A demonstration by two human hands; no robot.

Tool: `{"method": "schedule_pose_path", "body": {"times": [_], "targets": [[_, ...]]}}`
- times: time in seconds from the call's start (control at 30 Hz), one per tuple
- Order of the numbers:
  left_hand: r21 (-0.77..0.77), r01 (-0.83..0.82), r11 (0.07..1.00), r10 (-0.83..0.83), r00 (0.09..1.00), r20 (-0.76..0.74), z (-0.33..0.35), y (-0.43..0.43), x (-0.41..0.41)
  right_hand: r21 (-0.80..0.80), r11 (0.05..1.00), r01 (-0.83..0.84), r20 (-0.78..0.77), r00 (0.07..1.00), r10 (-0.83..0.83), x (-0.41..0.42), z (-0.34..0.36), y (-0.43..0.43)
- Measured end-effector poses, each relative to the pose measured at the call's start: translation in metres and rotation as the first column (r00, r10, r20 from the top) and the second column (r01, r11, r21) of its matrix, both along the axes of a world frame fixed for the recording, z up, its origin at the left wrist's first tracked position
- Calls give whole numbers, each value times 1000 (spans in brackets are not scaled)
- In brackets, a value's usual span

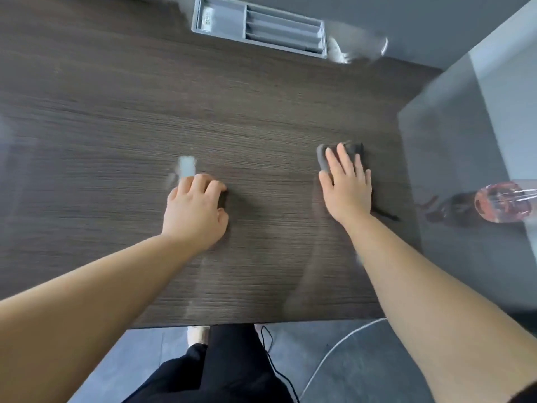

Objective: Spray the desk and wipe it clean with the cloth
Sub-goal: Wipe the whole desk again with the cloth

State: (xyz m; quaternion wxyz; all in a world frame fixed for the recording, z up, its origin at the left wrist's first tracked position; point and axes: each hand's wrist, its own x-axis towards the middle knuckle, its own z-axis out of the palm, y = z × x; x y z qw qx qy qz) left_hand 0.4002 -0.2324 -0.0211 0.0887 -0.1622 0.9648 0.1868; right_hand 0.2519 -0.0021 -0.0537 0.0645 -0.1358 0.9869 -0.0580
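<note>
First: Two hands on the desk (pixel 116 126), then. Where is the cloth?

Second: The grey cloth (pixel 323 159) lies bunched on the dark wood-grain top, toward 3 o'clock from the desk's middle. The right hand (pixel 347 184) lies palm down on it. Its fingers (pixel 345 158) are straight and slightly spread, pressing the cloth to the wood. Only the far part of the cloth shows beyond the fingertips.

First: And the other one?

Second: The left hand (pixel 194 212) is near the desk's middle, at about 8 o'clock from the cloth and well apart from it. Its fingers (pixel 210 184) are bent, with the tips down on the wood. A pale blurred patch (pixel 186 167) sits right at the index fingertip, at 12 o'clock from the hand. I cannot tell what it is, or whether the hand holds it.

First: What else is there?

Second: A grey organiser tray (pixel 220 21) with long slots sits at 12 o'clock, at the desk's far edge. A glass panel (pixel 453 126) stands along the 3 o'clock side. A red-and-clear object (pixel 502 202) shows at the panel, toward 4 o'clock, too blurred to name. Faint pale smears (pixel 302 274) cross the wood near the right forearm. At 6 o'clock, past the near edge, are black trousers (pixel 232 367) and a white cable (pixel 343 341) on the grey floor.
</note>
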Motion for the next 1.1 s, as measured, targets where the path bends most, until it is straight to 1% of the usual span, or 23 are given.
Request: {"method": "schedule_pose_path", "body": {"times": [0.03,0.07,0.1,0.13,0.2,0.23,0.3,0.33,0.37,0.43,0.5,0.57,0.6,0.63,0.7,0.73,0.77,0.8,0.83,0.87,0.9,1.0,1.1], "targets": [[-2,2,1000,-2,1000,11,0,2,7,-24,973,229,27,973,-229,-2,2,-18],[1,-3,1000,3,1000,19,0,3,14,-40,932,361,59,932,-359,0,3,-39],[1,-12,1000,12,999,30,1,5,22,-49,923,383,82,922,-378,11,4,-59],[-4,-20,1000,20,999,43,2,6,28,-48,953,299,78,952,-295,26,2,-76],[-8,-29,1000,29,997,67,4,6,39,-35,998,-59,7,998,60,73,0,-92],[-1,-38,999,38,997,70,4,6,42,-37,955,-295,0,955,296,97,0,-87],[16,-60,998,58,996,69,7,2,49,-31,758,-651,-10,759,651,125,-1,-57],[19,-64,998,62,995,79,8,0,50,-29,685,-728,-21,685,728,122,-1,-37],[17,-62,998,60,994,94,8,-2,51,-15,671,-741,-47,671,740,112,-3,-20],[22,-75,997,72,990,118,8,-4,50,-2,821,-571,-57,820,570,81,-4,-2],[64,-157,986,147,979,141,10,-4,43,-17,992,-123,-23,992,123,49,-3,-18],[83,-210,974,194,967,165,13,-2,36,-44,959,279,19,960,-278,30,0,-57],[74,-219,973,203,963,175,15,0,34,-45,940,338,48,941,-335,30,1,-78],[62,-224,973,210,961,181,16,1,32,-42,958,284,64,958,-281,35,0,-94],[49,-213,976,200,960,198,17,5,32,-45,995,-93,44,994,95,54,-3,-107],[47,-188,981,174,960,218,16,7,32,-55,932,-359,23,932,361,64,-1,-101],[45,-157,987,141,959,246,14,9,34,-51,808,-587,3,809,588,68,-2,-88],[39,-125,991,109,955,276,13,9,34,-54,680,-731,-5,682,732,63,-2,-74],[33,-94,995,80,950,301,12,8,34,-62,612,-788,-17,614,789,49,-2,-61],[29,-71,997,58,946,318,12,7,35,-54,624,-779,-32,626,779,31,-2,-53],[34,-58,998,43,941,336,11,5,35,-41,693,-720,-34,694,719,8,-3,-52],[29,-52,998,39,934,355,11,5,34,13,959,-284,-20,959,284,-53,-1,-81],[24,-60,998,48,937,345,8,5,34,17,999,42,59,997,-43,-82,3,-144]]}}
